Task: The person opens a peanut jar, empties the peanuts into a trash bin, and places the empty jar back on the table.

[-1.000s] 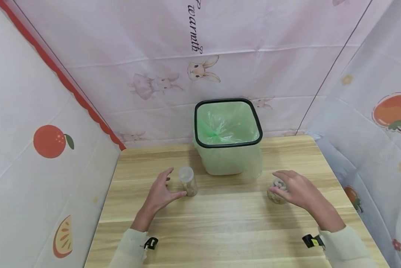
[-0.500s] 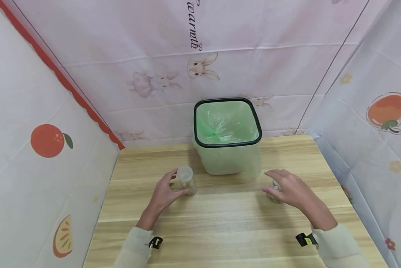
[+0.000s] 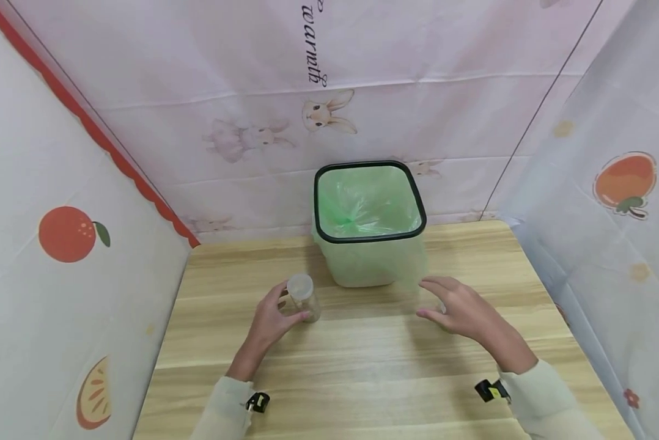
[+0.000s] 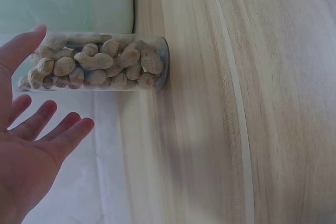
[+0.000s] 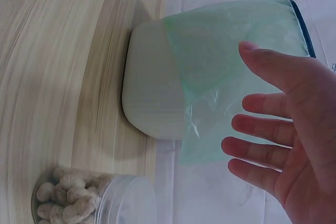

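Observation:
A tall clear jar of peanuts stands upright on the left side of the table, with a pale lid. Beside it is my left hand, its fingers spread and loosely bent; the thumb overlaps the jar's near side, and contact cannot be told. At the right my right hand hovers above the table with thumb and fingers apart, holding nothing. It hides most of a second, wider peanut jar in the head view. In the right wrist view that jar stands below the hand, apart from it.
A pale bin with a black rim and a green plastic liner stands at the table's back, between the hands. Patterned cloth walls enclose the back and both sides of the wooden table.
My right hand has moved left and now covers more of the wider jar. My left hand has edged closer around the tall jar. Both jars stay standing on the table.

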Demonstrator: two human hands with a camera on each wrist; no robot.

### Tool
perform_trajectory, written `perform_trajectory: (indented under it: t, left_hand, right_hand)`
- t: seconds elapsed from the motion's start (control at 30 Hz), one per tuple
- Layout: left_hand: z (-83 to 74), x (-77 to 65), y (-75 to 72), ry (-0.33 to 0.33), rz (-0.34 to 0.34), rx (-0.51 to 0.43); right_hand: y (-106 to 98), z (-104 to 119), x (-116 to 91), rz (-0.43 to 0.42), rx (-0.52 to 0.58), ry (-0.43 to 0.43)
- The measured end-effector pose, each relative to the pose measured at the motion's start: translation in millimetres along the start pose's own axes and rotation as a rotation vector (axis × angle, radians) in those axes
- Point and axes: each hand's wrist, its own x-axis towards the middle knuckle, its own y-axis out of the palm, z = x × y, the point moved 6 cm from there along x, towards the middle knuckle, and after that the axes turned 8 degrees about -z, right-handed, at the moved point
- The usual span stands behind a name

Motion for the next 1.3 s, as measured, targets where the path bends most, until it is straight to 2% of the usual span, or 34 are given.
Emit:
perform_trajectory:
  t: [0.23, 0.4, 0.57, 0.9, 1.03, 1.3]
  left_hand:
    - [4.4, 1.7, 3.9, -0.005, -0.004, -0.020]
    - [5.7, 3.1, 7.6, -0.010, -0.030, -0.075]
    - [7.4, 4.6, 12.1, -0.011, -0.033, -0.065]
    - [9.6, 7.0, 15.8, -0.045, -0.029, -0.085]
    - [6.8, 6.1, 15.9, -0.027, -0.033, -0.087]
    - [-4.0, 4.3, 20.5, 0.082, -0.004, -0.059]
  right_hand:
    - [3, 6, 5, -0.030, 0.006, -0.046]
    - [4, 9, 9, -0.030, 0.009, -0.054]
    - [6, 12, 11, -0.031, 0.010, -0.069]
    - [9, 26, 18, -0.119, -0.064, -0.260]
    - [10, 31, 20, -0.121, -0.065, -0.287]
    - [10, 39, 24, -0.134, -0.061, -0.311]
